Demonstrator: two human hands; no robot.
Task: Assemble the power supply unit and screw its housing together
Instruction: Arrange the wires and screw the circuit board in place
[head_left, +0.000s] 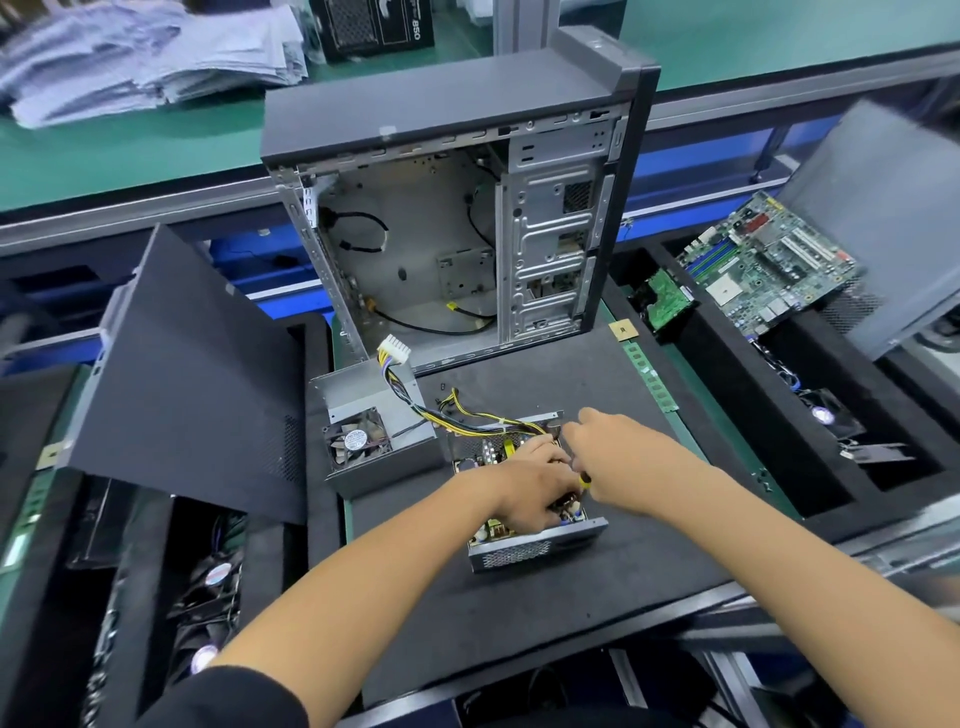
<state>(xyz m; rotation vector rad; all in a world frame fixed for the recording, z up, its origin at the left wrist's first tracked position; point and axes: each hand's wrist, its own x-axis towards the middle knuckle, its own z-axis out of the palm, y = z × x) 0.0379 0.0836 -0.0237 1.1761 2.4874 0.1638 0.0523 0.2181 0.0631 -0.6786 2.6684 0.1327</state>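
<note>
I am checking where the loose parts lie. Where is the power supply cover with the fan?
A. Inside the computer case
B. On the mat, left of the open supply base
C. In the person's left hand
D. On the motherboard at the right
B: the cover with the fan sits on the black mat, left of the open supply base.

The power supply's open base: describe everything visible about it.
The power supply base is a grey metal tray with a perforated front wall, lying flat on the black mat. Its circuit board is exposed, lid off. Yellow and black cables run from its far end. The left hand rests on the board; the right hand holds a yellow-handled tool there.
</note>
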